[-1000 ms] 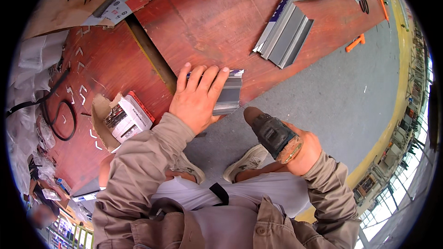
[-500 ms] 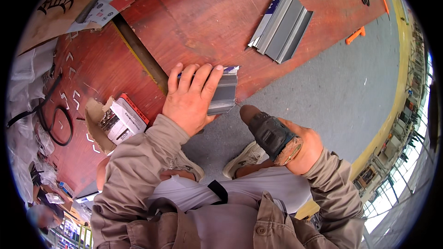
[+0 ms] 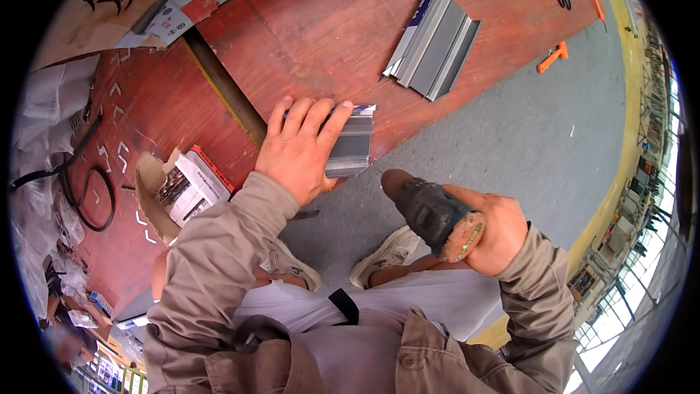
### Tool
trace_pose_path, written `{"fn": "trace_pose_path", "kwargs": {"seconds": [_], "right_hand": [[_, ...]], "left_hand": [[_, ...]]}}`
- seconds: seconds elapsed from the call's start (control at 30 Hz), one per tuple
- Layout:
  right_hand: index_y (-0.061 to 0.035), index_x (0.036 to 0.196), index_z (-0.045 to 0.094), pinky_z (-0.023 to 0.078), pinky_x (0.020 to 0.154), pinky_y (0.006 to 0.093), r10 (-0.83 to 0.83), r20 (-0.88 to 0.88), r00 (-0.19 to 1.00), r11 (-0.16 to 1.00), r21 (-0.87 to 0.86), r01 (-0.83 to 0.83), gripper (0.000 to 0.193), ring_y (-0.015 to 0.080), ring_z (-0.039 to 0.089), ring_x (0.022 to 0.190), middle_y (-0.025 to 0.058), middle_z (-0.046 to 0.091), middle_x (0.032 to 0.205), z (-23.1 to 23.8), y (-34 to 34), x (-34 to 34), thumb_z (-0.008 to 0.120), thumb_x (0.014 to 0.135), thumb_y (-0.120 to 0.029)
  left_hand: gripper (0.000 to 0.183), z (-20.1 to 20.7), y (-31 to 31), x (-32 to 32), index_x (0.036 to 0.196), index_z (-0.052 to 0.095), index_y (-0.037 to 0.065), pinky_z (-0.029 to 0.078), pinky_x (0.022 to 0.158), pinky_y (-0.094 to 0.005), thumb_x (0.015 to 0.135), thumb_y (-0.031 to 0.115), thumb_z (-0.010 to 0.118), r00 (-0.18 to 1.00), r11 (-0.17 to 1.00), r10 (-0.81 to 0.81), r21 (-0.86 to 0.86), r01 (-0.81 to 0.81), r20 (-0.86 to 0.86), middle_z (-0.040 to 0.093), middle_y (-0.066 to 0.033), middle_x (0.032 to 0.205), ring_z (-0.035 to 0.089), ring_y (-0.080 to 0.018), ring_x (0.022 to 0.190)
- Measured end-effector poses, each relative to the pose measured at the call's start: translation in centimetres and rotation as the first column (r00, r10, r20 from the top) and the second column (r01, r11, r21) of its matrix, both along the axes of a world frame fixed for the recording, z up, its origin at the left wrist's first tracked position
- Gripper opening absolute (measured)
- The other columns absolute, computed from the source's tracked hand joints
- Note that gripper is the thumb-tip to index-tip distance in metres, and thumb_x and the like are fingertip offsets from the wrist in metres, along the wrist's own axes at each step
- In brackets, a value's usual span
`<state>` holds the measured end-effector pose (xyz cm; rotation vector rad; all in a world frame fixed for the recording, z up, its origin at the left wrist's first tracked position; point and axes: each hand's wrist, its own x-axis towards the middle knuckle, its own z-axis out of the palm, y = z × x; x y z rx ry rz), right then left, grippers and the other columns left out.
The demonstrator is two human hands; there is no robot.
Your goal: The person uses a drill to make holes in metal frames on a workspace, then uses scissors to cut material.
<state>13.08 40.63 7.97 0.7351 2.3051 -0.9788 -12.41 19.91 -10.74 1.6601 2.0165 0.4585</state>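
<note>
My left hand (image 3: 299,149) grips a short grey metal profile (image 3: 351,147) at the edge of the red table, with its fingers across the top and its thumb partly hidden at the near side. My right hand (image 3: 496,228) is wrapped round the handle of a dark cordless drill (image 3: 426,211). The drill's nose points up and left at the near right corner of the profile; whether its thin bit touches the metal I cannot tell. Farther off on the table lies a second, longer grey profile (image 3: 437,47) with a blue and white strip along one side.
Left of my forearm stands an open carton of screws (image 3: 182,193). Small white angle pieces (image 3: 122,153) and a black strap (image 3: 95,228) lie on the red table (image 3: 313,36), which has a slot (image 3: 226,87) in it. An orange-handled tool (image 3: 552,57) sits near its right edge, above grey floor (image 3: 510,131).
The view has shifted slightly, so the far profile sits a little farther left. My right hand and the drill have tilted slightly, while my left hand keeps its grip on the profile.
</note>
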Motion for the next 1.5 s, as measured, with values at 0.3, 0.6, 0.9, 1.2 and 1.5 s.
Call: {"fn": "trace_pose_path", "kwargs": {"seconds": [0.3,0.6,0.9,1.2,1.5], "right_hand": [[-0.0089,0.123,0.088,0.07,0.088,0.0517,0.052,-0.241,0.969,0.985,0.172,-0.01,0.028,0.0426,0.085,0.105,0.0145,0.088,0.118,-2.6,-0.7,3.6,0.092,0.097,-0.018],[-0.0086,0.125,0.087,0.07,0.087,0.052,0.035,-0.279,0.96,0.986,0.165,0.012,0.029,0.0435,0.085,0.103,0.0167,0.087,0.119,-3.4,-1.8,3.0,0.092,0.097,-0.018],[-0.0062,0.124,0.085,0.069,0.09,0.0521,-0.073,-0.284,0.956,0.992,0.075,0.098,0.029,0.0461,0.084,0.104,0.0171,0.087,0.115,-3.9,-1.8,2.2,0.091,0.097,-0.015],[-0.0075,0.128,0.086,0.069,0.09,0.0519,-0.21,-0.175,0.962,0.978,-0.043,0.206,0.033,0.0468,0.085,0.104,0.0184,0.088,0.117,-3.6,-1.2,0.8,0.094,0.097,-0.018],[-0.0079,0.136,0.085,0.07,0.093,0.0541,0.032,-0.222,0.975,0.993,0.12,-0.006,0.04,0.0481,0.085,0.106,0.0202,0.089,0.115,-3.6,-0.4,-0.4,0.093,0.1,-0.023]], "left_hand": [[0.133,1.2,0.4,0.7,0.184,0.051,0.012,0.034,0.147,-0.065,0.072,0.048,0.112,0.999,1.0,-0.029,0.008,0.03,-0.031,0.059,-0.0141,0.169,0.052,-0.041,0.163],[0.134,0.9,0.0,0.8,0.184,0.049,0.012,0.034,0.147,-0.0655,0.071,0.047,0.112,0.999,0.999,-0.009,0.042,0.01,-0.033,0.059,-0.0147,0.168,0.052,-0.0417,0.164],[0.136,0.9,0.1,0.6,0.185,0.049,0.013,0.033,0.147,-0.0658,0.069,0.043,0.113,1.0,1.0,-0.009,0.024,0.009,-0.013,0.058,-0.0145,0.168,0.051,-0.0415,0.164],[0.137,0.5,-0.1,-0.1,0.185,0.049,0.014,0.032,0.148,-0.0662,0.07,0.048,0.114,1.0,0.999,-0.017,0.047,0.017,-0.008,0.057,-0.0136,0.168,0.051,-0.0406,0.164],[0.129,-0.2,-0.1,-0.7,0.187,0.048,0.014,0.029,0.148,-0.0658,0.08,0.052,0.109,1.0,1.0,-0.02,0.017,0.02,0.015,0.057,-0.0107,0.173,0.05,-0.0363,0.165]]}}
